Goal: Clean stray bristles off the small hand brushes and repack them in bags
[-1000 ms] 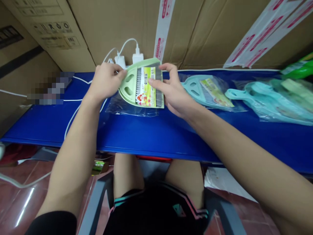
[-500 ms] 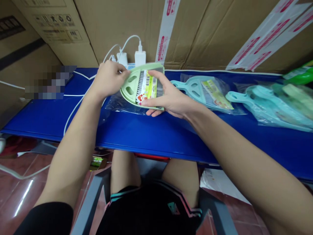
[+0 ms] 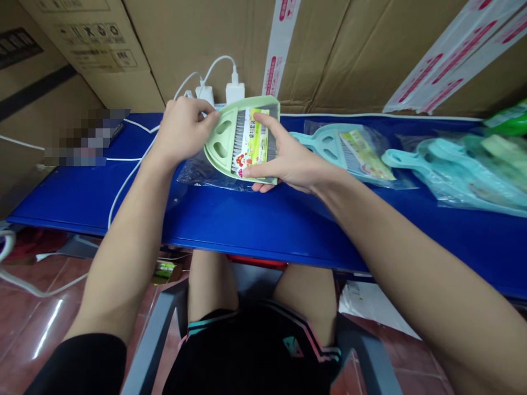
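A light green dustpan (image 3: pixel 224 144) with a small brush and a colourful paper label (image 3: pixel 252 144) inside is held tilted above the blue table (image 3: pixel 255 219). My left hand (image 3: pixel 181 130) grips its handle end, fingers closed. My right hand (image 3: pixel 288 160) holds the pan's right edge, the thumb under its near edge and the index finger stretched over the label. A clear plastic bag (image 3: pixel 206 176) lies on the table just beneath the pan.
A bagged blue dustpan set (image 3: pixel 346 151) lies to the right, with more bagged ones (image 3: pixel 457 170) beyond. White chargers (image 3: pixel 230 90) and cables (image 3: pixel 123 186) sit at the back left. Cardboard boxes (image 3: pixel 197 44) wall the back. My knees and a chair are under the table.
The dustpan has tipped up a little more toward me and lifted slightly. My right hand slid from the label's top to the pan's lower right edge.
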Available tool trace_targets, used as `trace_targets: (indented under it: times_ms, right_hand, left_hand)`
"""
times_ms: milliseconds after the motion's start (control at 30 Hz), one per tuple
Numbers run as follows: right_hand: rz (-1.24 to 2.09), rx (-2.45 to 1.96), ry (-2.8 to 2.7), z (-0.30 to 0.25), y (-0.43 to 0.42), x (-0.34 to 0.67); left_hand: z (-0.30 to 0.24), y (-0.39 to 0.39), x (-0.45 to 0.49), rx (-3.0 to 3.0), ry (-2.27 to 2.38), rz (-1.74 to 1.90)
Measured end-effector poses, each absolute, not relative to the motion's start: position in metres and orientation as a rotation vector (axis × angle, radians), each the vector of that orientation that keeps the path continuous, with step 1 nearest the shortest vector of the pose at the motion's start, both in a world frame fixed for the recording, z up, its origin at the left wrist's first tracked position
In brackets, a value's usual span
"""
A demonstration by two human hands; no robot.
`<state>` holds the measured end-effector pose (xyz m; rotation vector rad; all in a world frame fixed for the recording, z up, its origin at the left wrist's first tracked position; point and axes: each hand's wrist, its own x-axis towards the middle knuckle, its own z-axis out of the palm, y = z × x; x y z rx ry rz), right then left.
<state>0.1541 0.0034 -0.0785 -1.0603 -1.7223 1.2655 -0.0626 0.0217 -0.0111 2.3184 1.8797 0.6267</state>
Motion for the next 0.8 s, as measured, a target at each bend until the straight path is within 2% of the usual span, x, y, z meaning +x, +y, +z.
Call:
trace_targets:
  times_ms: [233,433,800]
  right_hand:
    - [1.465,-1.049,-1.634,-0.068,-0.001,0.154]
    - [1.27,-1.027,-1.68,-0.075,0.006,0.156]
    - [1.111,-1.037,-1.808,-0.082,0.013,0.156]
  left_hand:
    - [-0.014,0.022,-0.062,2.319,1.863,0.641]
    - [-0.016,0.022,-0.06,2.275,1.831,0.665]
    - [-0.016,0.023,-0.059,2.301,1.858,0.661]
